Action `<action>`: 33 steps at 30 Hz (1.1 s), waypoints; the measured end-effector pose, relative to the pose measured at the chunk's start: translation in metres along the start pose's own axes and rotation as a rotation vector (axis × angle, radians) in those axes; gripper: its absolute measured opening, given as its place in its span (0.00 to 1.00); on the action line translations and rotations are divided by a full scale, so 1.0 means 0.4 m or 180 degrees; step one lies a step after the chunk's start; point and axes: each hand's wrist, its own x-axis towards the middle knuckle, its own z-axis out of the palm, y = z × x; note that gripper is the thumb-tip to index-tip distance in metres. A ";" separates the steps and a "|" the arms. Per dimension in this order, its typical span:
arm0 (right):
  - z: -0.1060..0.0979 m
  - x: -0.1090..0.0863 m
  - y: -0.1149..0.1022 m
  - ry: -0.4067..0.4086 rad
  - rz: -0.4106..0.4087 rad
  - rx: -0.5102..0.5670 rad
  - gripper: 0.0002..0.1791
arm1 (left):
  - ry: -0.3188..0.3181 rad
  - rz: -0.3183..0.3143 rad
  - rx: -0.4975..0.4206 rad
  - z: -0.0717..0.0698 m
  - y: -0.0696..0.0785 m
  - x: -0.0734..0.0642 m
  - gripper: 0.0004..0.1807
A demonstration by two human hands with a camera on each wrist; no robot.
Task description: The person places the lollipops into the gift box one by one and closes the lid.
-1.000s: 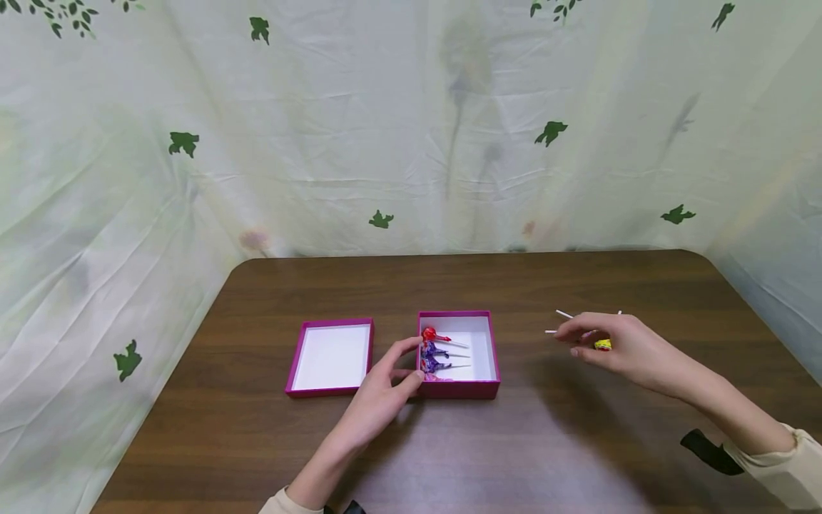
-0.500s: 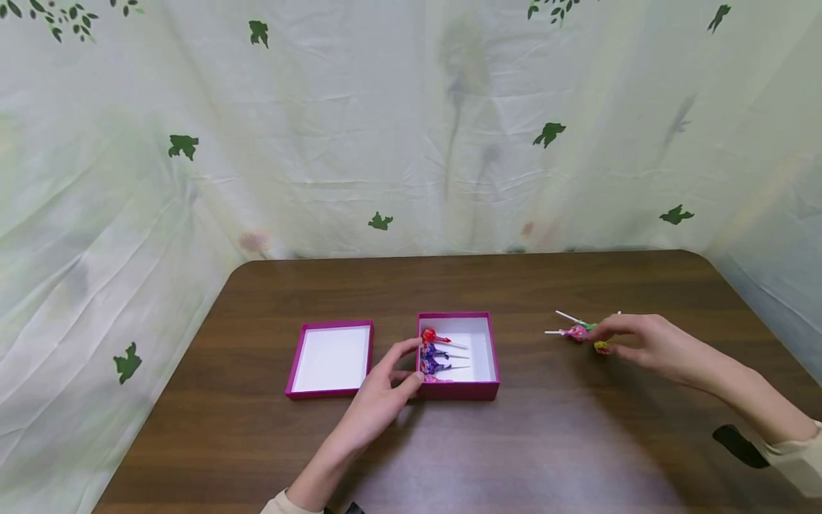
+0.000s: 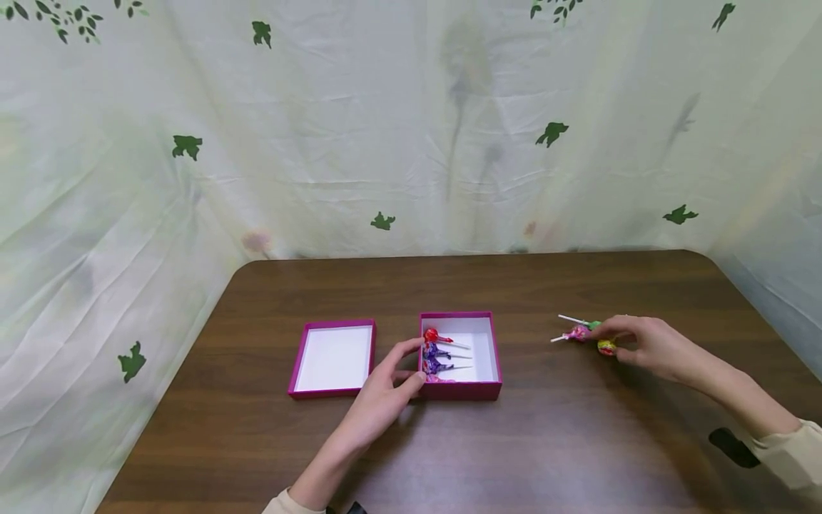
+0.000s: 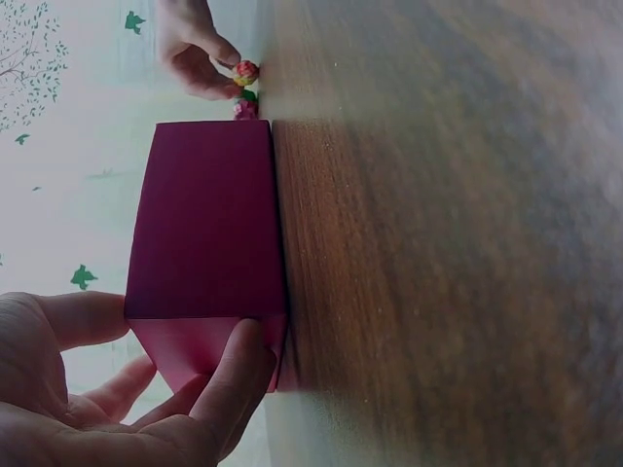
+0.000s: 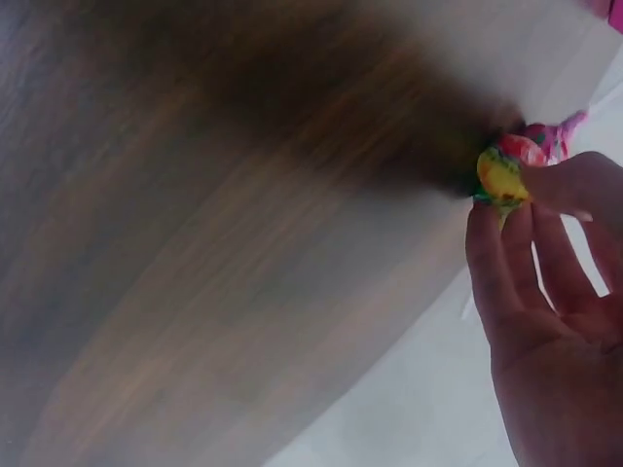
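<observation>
The right hand [image 3: 651, 344], thumb and fingertips nearly closed, pinched the yellow lollipop [image 3: 606, 348] so near the pink lollipop [image 3: 579, 333] and green lollipop [image 3: 594, 325] on the table [image 3: 546, 442] that lifting risked dragging those 2, while the left hand [image 3: 384, 394], fingers bent, held the box [image 3: 460, 390] at its left side.

The right hand [image 3: 651, 345] partly hides a green lollipop [image 3: 594, 325] at its fingertips, and beside the left hand [image 3: 379, 400] the near wall of the gripped box [image 3: 462, 390] partly conceals a pink lollipop [image 3: 439, 379].
</observation>
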 end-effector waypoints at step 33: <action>0.015 -0.029 -0.007 -0.0241 0.0587 0.0137 0.09 | 0.0000 -0.0025 -0.0083 0.003 -0.001 0.001 0.27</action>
